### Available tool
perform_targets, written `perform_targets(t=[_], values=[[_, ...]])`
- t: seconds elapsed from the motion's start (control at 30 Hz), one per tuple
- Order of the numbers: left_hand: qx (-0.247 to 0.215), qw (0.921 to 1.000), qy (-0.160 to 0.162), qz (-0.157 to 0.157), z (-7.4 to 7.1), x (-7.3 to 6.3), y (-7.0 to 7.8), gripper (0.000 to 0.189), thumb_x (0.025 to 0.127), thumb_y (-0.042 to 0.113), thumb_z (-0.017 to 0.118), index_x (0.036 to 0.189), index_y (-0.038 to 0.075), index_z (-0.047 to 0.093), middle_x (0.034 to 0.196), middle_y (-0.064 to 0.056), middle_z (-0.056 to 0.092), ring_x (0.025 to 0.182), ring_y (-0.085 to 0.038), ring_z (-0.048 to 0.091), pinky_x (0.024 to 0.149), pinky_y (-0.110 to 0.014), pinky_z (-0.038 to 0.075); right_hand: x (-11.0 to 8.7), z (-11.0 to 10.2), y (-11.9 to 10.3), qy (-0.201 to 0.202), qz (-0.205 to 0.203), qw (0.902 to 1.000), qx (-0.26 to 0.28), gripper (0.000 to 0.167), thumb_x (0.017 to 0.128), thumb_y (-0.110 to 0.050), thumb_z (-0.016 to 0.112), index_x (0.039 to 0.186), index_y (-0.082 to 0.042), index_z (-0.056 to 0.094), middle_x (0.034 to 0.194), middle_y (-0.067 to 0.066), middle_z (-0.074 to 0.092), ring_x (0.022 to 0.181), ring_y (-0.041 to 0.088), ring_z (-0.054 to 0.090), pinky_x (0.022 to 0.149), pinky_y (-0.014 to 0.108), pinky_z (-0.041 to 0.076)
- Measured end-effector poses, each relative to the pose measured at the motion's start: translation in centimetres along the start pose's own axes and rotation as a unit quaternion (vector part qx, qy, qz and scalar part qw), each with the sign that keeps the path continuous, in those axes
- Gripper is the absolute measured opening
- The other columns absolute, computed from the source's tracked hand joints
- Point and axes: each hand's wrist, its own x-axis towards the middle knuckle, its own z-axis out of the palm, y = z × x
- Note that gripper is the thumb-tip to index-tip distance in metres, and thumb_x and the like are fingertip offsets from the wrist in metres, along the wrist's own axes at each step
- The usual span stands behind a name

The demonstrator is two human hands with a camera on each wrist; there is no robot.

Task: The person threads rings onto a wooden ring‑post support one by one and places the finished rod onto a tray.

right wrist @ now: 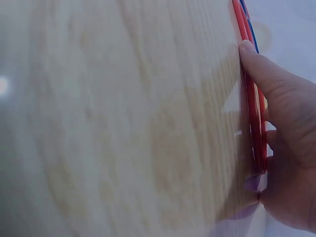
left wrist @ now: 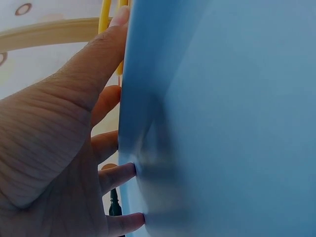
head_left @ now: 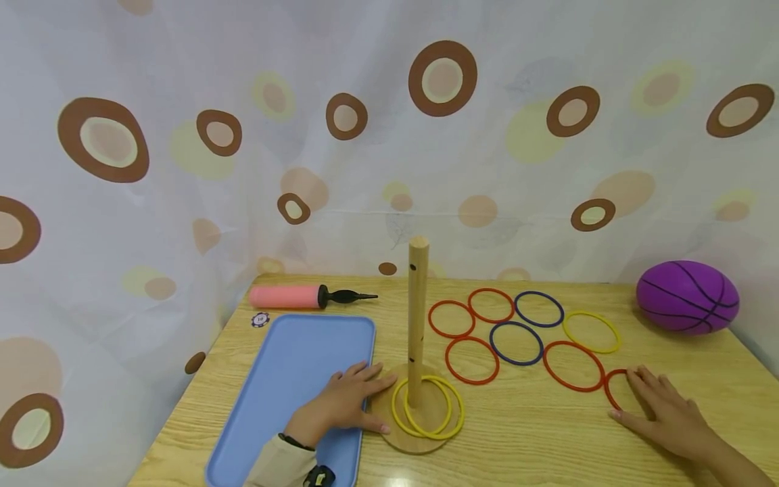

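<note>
The left hand (head_left: 348, 399), fingers spread, rests at the left edge of a round wooden base (head_left: 410, 443) and over the near rim of a blue tray (head_left: 286, 365). From that base rises an upright wooden post (head_left: 417, 304), with two overlapping yellow rings (head_left: 459, 423) lying around its foot. On the right, the right hand (head_left: 666, 412) lies with extended fingers over a red ring (head_left: 608, 399), partly hiding it. Thumb and fingertips touch this ring; the right wrist view shows the thumb (right wrist: 261, 64) along the red edge.
Several red rings (head_left: 472, 384), two blue rings (head_left: 517, 364) and a yellow ring (head_left: 590, 352) lie flat right of the post. A purple ball (head_left: 688, 297) sits at the back right. A pink hand pump (head_left: 286, 296) and a chip-like disc (head_left: 260, 319) lie at the back left.
</note>
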Motion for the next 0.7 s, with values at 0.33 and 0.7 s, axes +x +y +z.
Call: perform_targets(t=[0.33,0.7], values=[[-0.001,1.0,-0.003,0.006,-0.1,0.1,-0.2,0.082,0.077,0.054,0.07,0.147,0.025,0.038,0.151,-0.011,0.032,0.138,-0.04,0.024,0.098,-0.066,0.027,-0.1,0.8,0.3,0.057,-0.056,0.9958,0.045,0.076,0.088,-0.025,0.067,0.139,0.016,0.028,0.136,0.045,0.024,0.124,0.066,0.013,0.094,0.076,0.004],[0.002,1.0,-0.006,0.0,-0.1,0.0,0.0,0.082,0.077,0.053,0.071,0.147,0.025,0.039,0.152,-0.009,0.032,0.139,-0.037,0.024,0.099,-0.065,0.027,0.0,-0.3,0.0,0.059,-0.011,0.9976,0.033,0.084,0.079,-0.033,0.076,0.133,0.019,0.037,0.131,0.04,0.032,0.116,0.063,0.017,0.084,0.071,0.02]])
